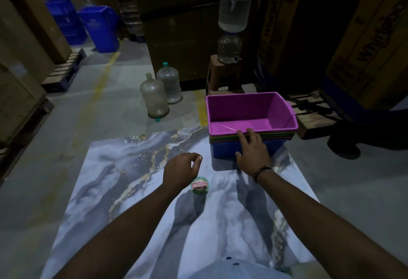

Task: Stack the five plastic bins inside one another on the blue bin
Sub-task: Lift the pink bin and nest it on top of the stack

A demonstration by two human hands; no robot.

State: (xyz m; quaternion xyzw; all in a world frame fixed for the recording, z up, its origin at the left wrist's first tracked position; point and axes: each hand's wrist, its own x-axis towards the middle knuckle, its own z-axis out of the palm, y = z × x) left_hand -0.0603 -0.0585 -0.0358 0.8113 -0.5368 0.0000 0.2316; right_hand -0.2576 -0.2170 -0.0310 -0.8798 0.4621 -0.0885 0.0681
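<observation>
The plastic bins are seen nested in one stack at the far right corner of the marble-patterned counter [136, 168], just beyond the right hand. The purple bin [251, 111] is set on top with its inside empty, and thin rims of other colours are seen between it and the blue bin [225, 148] at the bottom. The right hand [251, 148] is laid against the near wall of the stack, palm down, with the fingers [241, 135] spread over the layered rims and the thumb pointed down along the blue wall; the stack is touched rather than clasped. A dark band [262, 171] is worn on that wrist. The left hand [181, 168] is held above the counter, apart from the bins and to the left of the right hand, with the fingers loosely curled and nothing held in it. A small round labelled lid [199, 185] is seen on the counter just beside the left wrist, between the two forearms. Beyond the left hand, two large clear water jars [161, 95] are stood on the floor.
</observation>
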